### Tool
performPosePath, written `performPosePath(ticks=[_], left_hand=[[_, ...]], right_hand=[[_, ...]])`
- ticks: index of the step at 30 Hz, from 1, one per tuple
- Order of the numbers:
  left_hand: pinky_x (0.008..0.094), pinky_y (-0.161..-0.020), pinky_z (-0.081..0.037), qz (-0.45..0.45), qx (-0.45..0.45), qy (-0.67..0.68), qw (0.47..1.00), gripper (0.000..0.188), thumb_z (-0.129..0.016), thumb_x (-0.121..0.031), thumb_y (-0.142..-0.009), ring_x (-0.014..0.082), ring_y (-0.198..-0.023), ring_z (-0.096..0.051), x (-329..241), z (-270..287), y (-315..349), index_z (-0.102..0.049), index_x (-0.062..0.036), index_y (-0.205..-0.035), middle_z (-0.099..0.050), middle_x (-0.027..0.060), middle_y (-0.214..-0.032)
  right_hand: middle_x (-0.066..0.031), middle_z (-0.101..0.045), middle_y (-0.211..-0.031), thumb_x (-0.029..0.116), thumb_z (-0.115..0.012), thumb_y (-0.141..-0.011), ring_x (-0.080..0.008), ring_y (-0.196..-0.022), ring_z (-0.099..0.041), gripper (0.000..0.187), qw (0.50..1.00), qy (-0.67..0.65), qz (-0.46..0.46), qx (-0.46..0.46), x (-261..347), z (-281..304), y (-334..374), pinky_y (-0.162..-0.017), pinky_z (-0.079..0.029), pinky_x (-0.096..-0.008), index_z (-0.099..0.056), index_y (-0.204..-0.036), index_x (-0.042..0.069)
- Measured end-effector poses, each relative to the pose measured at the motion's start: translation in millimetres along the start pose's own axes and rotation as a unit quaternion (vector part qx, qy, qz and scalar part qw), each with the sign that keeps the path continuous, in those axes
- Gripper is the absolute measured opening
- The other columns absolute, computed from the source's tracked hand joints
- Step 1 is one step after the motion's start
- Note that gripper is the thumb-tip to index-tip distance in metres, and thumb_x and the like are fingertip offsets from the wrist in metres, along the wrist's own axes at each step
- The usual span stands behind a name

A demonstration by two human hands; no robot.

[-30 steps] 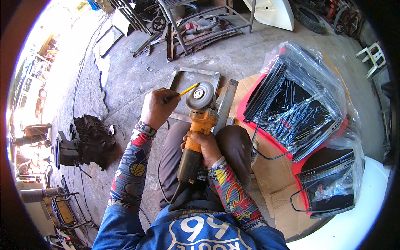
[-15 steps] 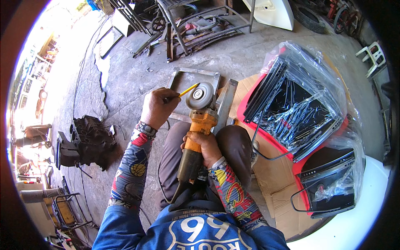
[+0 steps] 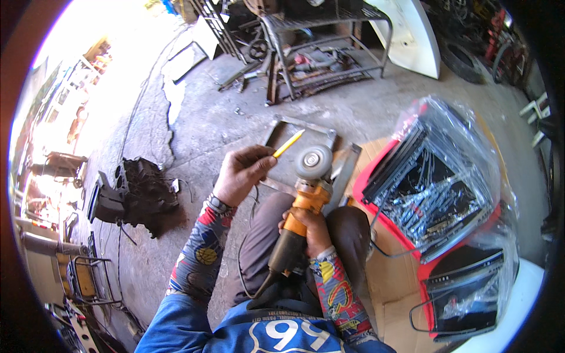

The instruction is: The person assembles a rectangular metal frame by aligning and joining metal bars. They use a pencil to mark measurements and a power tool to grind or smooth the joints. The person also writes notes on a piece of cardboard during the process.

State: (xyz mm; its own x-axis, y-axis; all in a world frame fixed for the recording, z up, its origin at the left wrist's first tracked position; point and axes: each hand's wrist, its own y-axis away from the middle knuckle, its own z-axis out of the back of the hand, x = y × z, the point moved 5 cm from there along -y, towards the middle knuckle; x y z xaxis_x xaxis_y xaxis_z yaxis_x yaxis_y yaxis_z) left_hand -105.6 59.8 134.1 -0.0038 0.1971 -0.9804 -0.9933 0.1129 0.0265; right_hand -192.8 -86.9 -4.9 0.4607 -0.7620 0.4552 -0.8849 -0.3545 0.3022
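My right hand (image 3: 312,226) is wrapped round the body of an orange and black angle grinder (image 3: 301,215), which rests between my knees. Its round grey disc (image 3: 313,162) faces up at the far end. In my left hand (image 3: 244,173) a yellow pencil (image 3: 289,143) is pinched between thumb and fingers, its tip pointing up and away, apart from the disc. Beyond the grinder a rectangular metal frame (image 3: 282,120) lies on the floor, partly hidden by my hand and the tool. A metal bar (image 3: 348,170) stands to the right of the disc.
On the right, red and black seats (image 3: 432,182) wrapped in clear plastic lie over flattened cardboard (image 3: 391,282). A dark, grimy engine block (image 3: 144,194) sits on the floor at left. Farther off is a metal bench (image 3: 326,26) with scrap beneath it, plus a tyre (image 3: 462,62).
The pencil has come away from the disc's edge, and its tip now points up beyond it. My view has shifted, so everything sits lower and farther right. The right hand keeps its grip.
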Motion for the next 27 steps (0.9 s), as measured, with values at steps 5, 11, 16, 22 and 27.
performPosePath(ticks=[5, 11, 16, 22, 27], left_hand=[[0.0215, -0.057, -0.045, 0.053, 0.035, 0.137, 0.989, 0.029, -0.069, -0.023, -0.096, 0.0053, -0.064, -0.056, -5, 0, 19, -0.069, 0.0016, -0.111, -0.066, 0.0005, -0.081], [0.0215, -0.052, -0.038, 0.054, 0.079, 0.171, 0.981, 0.032, -0.062, -0.028, -0.100, 0.0054, -0.059, -0.050, -7, 2, 26, -0.070, 0.0016, -0.109, -0.061, -0.0013, -0.071], [0.0214, -0.052, -0.038, 0.073, 0.093, 0.196, 0.973, 0.035, -0.057, -0.030, -0.102, 0.0049, -0.058, -0.049, -5, 1, 27, -0.070, 0.0017, -0.108, -0.058, -0.0017, -0.069], [0.0219, -0.051, -0.037, 0.106, 0.084, 0.159, 0.978, 0.037, -0.055, -0.035, -0.103, 0.0054, -0.058, -0.048, 1, 2, 31, -0.068, -0.0003, -0.102, -0.055, -0.0028, -0.070], [0.0252, -0.052, -0.042, 0.133, 0.098, 0.007, 0.986, 0.048, -0.063, -0.050, -0.096, 0.0083, -0.061, -0.051, 19, -2, 67, -0.063, -0.0016, -0.097, -0.058, -0.0012, -0.074]], right_hand=[[-0.0094, -0.067, -0.083, 0.019, -0.074, -0.085, -0.0241, -0.070, -0.070, 0.027, 0.999, 0.023, -0.022, -0.037, 2, -2, 5, -0.065, -0.060, -0.0382, -0.060, -0.099, 0.002], [-0.0082, -0.067, -0.082, 0.020, -0.075, -0.084, -0.0232, -0.069, -0.070, 0.025, 0.998, 0.033, -0.023, -0.057, 5, -7, 9, -0.064, -0.059, -0.0371, -0.062, -0.095, 0.002], [-0.0085, -0.067, -0.082, 0.019, -0.074, -0.084, -0.0228, -0.069, -0.070, 0.026, 0.998, 0.030, -0.020, -0.051, 7, -10, 9, -0.065, -0.059, -0.0369, -0.061, -0.096, 0.001], [-0.0092, -0.067, -0.083, 0.020, -0.073, -0.084, -0.0237, -0.070, -0.070, 0.026, 0.998, 0.033, -0.007, -0.053, 3, -3, 7, -0.065, -0.060, -0.0374, -0.061, -0.096, 0.001], [-0.0112, -0.065, -0.089, 0.025, -0.075, -0.082, -0.0283, -0.077, -0.068, 0.040, 0.999, 0.006, -0.023, -0.021, -2, 0, 6, -0.071, -0.060, -0.0462, -0.053, -0.111, 0.008]])
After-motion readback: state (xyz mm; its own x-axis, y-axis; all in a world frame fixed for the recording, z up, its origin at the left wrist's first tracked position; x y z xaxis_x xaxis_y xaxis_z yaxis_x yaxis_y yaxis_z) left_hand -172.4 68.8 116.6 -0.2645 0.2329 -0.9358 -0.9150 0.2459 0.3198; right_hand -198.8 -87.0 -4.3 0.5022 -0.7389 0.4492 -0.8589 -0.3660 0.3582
